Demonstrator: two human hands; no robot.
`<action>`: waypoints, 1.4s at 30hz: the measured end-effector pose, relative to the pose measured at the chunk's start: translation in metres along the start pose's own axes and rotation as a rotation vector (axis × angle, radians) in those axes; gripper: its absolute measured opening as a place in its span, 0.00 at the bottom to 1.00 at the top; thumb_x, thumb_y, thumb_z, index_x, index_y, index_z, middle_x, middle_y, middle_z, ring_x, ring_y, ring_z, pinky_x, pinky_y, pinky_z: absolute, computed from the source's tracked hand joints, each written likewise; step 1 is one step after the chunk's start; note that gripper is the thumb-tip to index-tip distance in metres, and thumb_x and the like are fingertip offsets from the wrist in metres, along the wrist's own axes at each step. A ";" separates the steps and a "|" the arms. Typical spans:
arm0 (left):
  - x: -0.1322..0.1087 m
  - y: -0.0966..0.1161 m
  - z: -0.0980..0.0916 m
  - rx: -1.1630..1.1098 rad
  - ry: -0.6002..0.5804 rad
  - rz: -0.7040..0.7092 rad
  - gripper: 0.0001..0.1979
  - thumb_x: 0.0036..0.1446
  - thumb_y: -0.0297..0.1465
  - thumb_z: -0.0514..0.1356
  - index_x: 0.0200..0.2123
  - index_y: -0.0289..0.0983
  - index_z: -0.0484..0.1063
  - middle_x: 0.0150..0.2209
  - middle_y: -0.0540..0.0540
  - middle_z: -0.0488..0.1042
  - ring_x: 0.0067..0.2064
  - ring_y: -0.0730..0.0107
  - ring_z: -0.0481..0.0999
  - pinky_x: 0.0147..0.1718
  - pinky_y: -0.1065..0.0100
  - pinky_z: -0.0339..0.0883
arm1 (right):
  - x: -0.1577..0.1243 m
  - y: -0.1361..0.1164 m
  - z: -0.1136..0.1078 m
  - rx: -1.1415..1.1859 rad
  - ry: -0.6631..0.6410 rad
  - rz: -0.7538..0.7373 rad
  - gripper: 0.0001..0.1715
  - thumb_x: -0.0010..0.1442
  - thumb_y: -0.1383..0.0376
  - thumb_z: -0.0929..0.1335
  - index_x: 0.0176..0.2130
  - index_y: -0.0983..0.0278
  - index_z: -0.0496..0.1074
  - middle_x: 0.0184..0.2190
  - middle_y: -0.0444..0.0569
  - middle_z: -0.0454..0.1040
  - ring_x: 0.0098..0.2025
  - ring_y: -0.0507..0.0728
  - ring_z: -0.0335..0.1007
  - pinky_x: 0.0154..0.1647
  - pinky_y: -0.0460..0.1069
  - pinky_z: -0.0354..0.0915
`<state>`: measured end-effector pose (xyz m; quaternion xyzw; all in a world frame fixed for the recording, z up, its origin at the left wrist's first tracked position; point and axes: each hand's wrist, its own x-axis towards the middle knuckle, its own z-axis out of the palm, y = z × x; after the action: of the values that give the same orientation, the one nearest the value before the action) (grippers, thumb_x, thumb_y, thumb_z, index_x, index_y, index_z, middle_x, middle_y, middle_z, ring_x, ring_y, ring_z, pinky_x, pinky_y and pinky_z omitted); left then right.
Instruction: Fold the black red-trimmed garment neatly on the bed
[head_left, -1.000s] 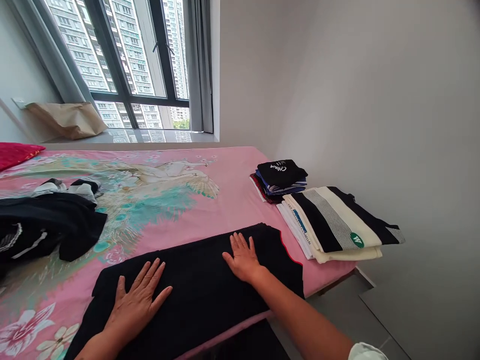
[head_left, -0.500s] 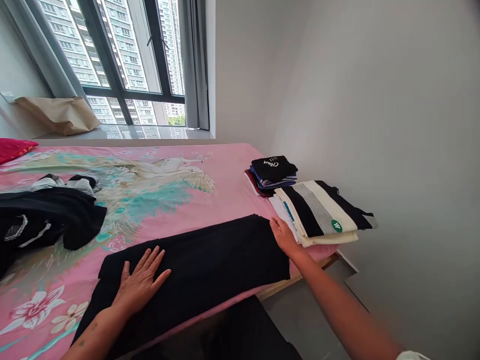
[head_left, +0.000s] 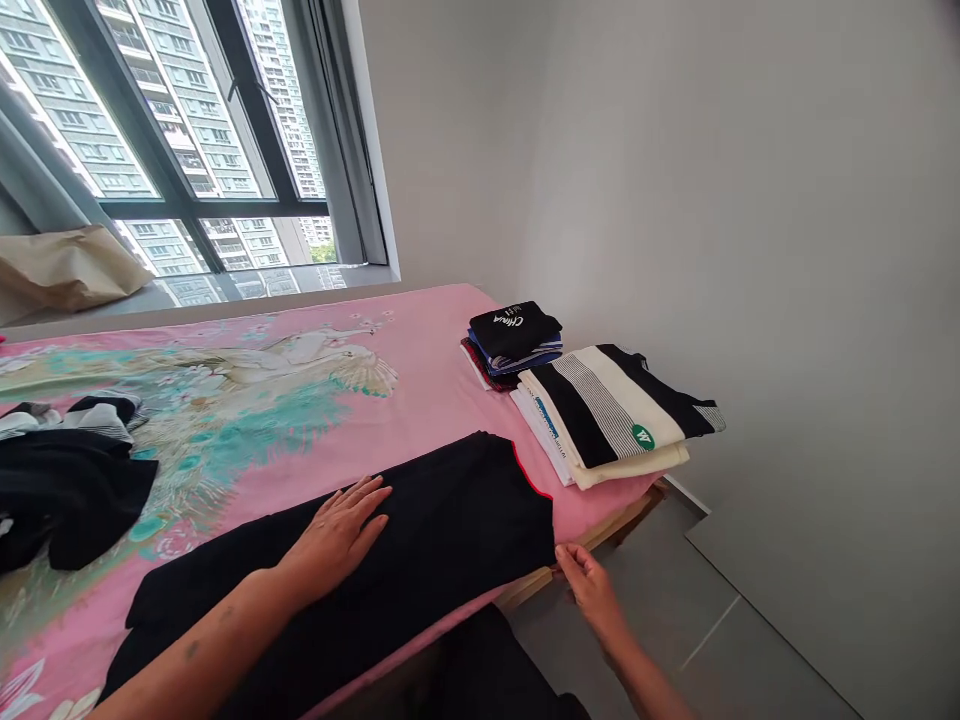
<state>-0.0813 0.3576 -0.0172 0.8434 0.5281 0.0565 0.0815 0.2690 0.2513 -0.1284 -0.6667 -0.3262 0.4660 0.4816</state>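
Black garment [head_left: 465,530] lies spread flat along the near edge of the bed [head_left: 427,420], under the left hand [head_left: 345,525], which I see resting palm down, thumb apart from the fingers, gripping nothing. The right hand [head_left: 589,580] is drawn narrow at the near right corner, thumb and fingertips appearing to pinch the cloth there.

Watching from a distance, I judge the main danger to be a hard tug at that corner: if the left palm presses too lightly, the whole cloth could skew or crease. So near the edge, a slipped pinch might also let the corner droop over the side.

Counting outward, I make it two hands, one garment under them, and two folded piles: the larger pile [head_left: 615,400] just beyond the red-trimmed end, and the smaller pile [head_left: 517,335] behind it. How many pieces each contains, I cannot tell. One loose heap [head_left: 75,490] sits at the left, partly out of view. Farther off are one paper bag [head_left: 67,275], one window [head_left: 187,208] and two curtains [head_left: 330,130].
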 end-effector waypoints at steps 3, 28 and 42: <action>0.052 0.031 0.002 -0.088 -0.057 0.044 0.26 0.61 0.43 0.46 0.59 0.40 0.61 0.62 0.46 0.60 0.65 0.62 0.54 0.62 0.57 0.48 | 0.006 0.001 0.008 0.087 0.005 0.040 0.30 0.44 0.41 0.67 0.34 0.62 0.66 0.25 0.45 0.70 0.29 0.56 0.68 0.23 0.46 0.61; 0.225 0.089 0.061 -0.245 -0.163 -0.232 0.35 0.43 0.48 0.61 0.55 0.40 0.63 0.50 0.39 0.70 0.52 0.50 0.68 0.50 0.53 0.58 | 0.048 -0.001 -0.008 -0.121 -0.011 0.002 0.25 0.46 0.42 0.65 0.21 0.60 0.61 0.15 0.40 0.57 0.19 0.52 0.54 0.22 0.46 0.55; 0.189 0.077 0.096 -0.508 0.319 -0.246 0.15 0.58 0.33 0.49 0.46 0.37 0.68 0.46 0.42 0.74 0.49 0.62 0.71 0.52 0.59 0.62 | 0.062 -0.105 0.037 -0.905 -0.490 -0.668 0.29 0.63 0.65 0.57 0.62 0.66 0.58 0.64 0.50 0.55 0.66 0.60 0.45 0.66 0.58 0.44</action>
<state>0.0858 0.4870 -0.0940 0.7064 0.6011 0.3076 0.2121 0.2577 0.3521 -0.0522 -0.5405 -0.7842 0.2446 0.1816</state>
